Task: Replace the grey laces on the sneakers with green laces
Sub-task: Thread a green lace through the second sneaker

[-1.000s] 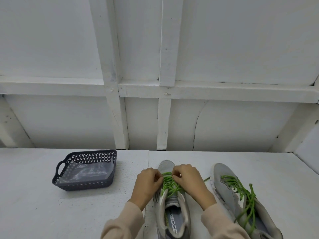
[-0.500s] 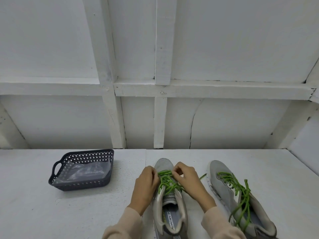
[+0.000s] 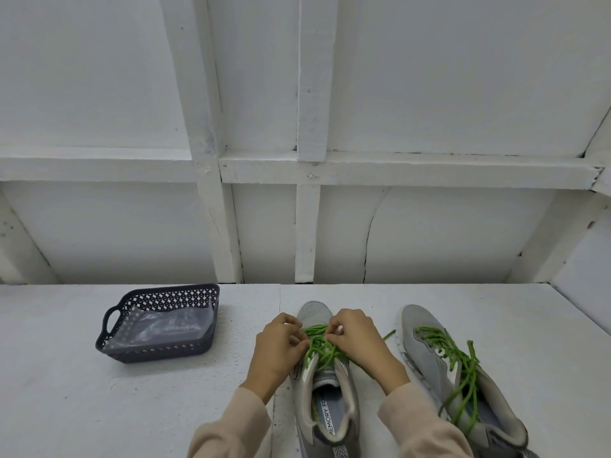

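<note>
left hand (image 3: 277, 352), right hand (image 3: 358, 342): fingers curled, each pinching green lace (image 3: 319, 345) between them, over grey sneaker (image 3: 327, 408) forefoot. step: lacing this one. right of right hand, other sneaker (image 3: 429, 355) laced green, untied. next, likely: even tension, thread upper eyelets.
</note>
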`<state>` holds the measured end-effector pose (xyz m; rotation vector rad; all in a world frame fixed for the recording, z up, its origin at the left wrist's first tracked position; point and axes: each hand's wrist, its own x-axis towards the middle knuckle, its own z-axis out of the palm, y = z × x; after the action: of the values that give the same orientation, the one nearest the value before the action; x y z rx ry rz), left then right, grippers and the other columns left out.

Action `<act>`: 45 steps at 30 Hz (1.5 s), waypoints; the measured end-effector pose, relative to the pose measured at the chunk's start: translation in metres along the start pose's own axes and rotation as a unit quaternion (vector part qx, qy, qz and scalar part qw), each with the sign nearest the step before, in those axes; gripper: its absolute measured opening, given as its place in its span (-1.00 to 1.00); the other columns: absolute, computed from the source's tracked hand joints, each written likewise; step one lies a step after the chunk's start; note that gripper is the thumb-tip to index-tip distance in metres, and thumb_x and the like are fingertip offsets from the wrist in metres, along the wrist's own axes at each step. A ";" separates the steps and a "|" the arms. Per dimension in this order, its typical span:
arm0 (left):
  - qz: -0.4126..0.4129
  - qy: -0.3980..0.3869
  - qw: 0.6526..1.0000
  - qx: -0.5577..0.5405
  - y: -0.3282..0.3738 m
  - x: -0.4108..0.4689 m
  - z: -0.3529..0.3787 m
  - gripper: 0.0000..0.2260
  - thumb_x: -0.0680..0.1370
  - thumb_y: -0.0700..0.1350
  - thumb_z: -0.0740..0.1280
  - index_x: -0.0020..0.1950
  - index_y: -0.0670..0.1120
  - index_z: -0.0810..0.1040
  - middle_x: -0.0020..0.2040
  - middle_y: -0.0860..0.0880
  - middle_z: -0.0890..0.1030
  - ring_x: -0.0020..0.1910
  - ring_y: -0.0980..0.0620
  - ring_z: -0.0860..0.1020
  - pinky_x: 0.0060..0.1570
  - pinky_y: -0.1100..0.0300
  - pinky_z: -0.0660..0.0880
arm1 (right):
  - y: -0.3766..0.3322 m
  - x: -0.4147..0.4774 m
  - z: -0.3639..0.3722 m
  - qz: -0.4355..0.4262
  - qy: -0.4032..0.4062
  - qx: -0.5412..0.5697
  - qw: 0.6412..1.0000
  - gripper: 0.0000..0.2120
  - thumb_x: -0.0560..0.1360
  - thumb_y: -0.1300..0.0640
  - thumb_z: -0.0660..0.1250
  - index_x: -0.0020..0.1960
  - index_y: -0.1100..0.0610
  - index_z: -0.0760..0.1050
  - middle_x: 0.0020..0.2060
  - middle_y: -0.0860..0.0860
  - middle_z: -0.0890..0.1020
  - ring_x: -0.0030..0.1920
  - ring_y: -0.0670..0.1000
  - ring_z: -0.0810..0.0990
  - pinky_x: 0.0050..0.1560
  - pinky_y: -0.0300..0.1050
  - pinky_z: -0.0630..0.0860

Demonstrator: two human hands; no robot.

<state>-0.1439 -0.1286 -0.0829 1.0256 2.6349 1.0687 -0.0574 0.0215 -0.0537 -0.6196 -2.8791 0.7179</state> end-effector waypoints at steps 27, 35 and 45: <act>-0.047 0.074 0.979 -0.183 -0.016 -0.020 0.016 -0.87 0.54 -0.08 0.38 -0.19 0.08 0.53 -0.06 0.16 0.51 -0.15 0.19 0.63 -0.06 -0.05 0.59 | 0.021 -0.012 0.011 0.027 0.023 0.232 0.972 -0.90 0.42 0.19 0.37 -0.28 0.12 0.54 -0.27 -0.02 0.65 -0.26 -0.05 0.59 -0.09 0.10 0.58; -0.012 -0.012 0.998 -0.056 0.007 -0.009 -0.011 -0.93 0.47 0.10 0.45 -0.15 0.15 0.61 0.17 0.22 0.44 -0.23 0.27 0.60 -0.06 0.23 0.43 | 0.009 -0.007 -0.008 0.005 -0.027 0.194 0.981 -0.87 0.43 0.09 0.47 -0.26 -0.08 0.59 -0.17 -0.08 0.61 -0.14 0.04 0.64 -0.08 -0.02 0.61; 0.002 -0.092 0.991 0.098 0.023 0.013 -0.014 -0.81 0.51 0.05 0.40 -0.07 -0.06 0.69 0.33 0.13 0.48 0.22 0.13 0.49 0.00 0.25 0.30 | -0.009 0.003 -0.020 0.015 -0.091 0.049 0.995 -0.88 0.40 0.02 0.50 -0.21 0.08 0.67 -0.28 0.00 0.63 -0.33 -0.08 0.49 -0.21 -0.18 0.46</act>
<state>-0.1456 -0.1164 -0.0562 1.1081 2.6247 0.6879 -0.0600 0.0237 -0.0318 -0.6167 -2.9817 0.9606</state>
